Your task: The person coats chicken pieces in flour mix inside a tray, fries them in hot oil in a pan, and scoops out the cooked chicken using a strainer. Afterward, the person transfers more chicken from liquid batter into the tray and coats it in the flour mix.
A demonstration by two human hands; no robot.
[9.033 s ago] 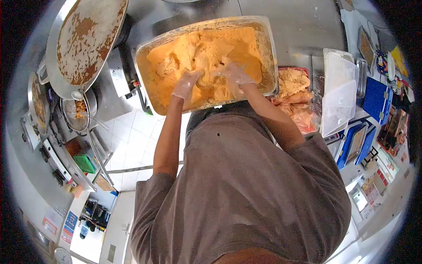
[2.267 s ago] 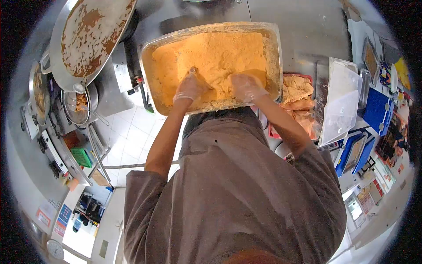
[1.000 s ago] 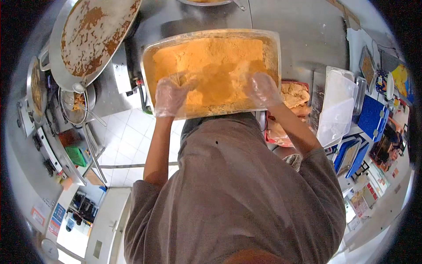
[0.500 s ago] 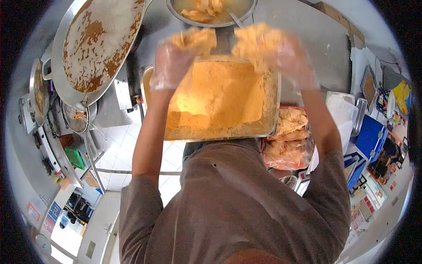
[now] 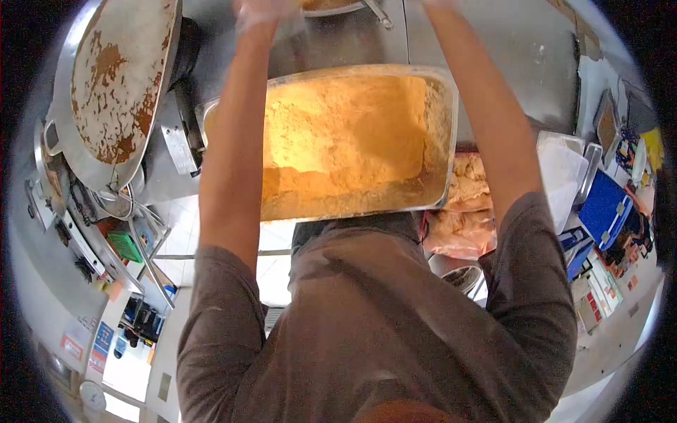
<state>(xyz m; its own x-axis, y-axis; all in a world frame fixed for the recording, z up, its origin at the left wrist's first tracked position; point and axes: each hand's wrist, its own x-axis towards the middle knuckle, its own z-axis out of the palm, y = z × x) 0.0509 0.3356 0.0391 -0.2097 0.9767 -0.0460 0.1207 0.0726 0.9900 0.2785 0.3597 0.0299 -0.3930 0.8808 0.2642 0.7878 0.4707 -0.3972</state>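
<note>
Both forearms stretch over a rectangular metal tray [image 5: 455,141] that holds a layer of orange-yellow powder. My left hand [image 5: 268,10], in a clear glove, is cut off by the top edge; its fingers are out of frame. Only the blurred wrist of my right hand [image 5: 438,3] shows at the same edge. Between the two wrists lies the rim of a round bowl [image 5: 335,10], with a metal handle [image 5: 379,14] sticking out of it. What either hand holds cannot be seen.
A large wok-like pan [image 5: 113,84] with brown residue stands at the left. Bagged raw meat [image 5: 462,211] lies right of the tray, near my body. Farther right are a white container [image 5: 560,173] and a blue case [image 5: 605,211]. A metal rack [image 5: 144,247] is at lower left.
Both hands have moved up and away from above the tray, toward the bowl, and the coated pieces they held have left view. The whole view has shifted, with less of the bowl showing.
</note>
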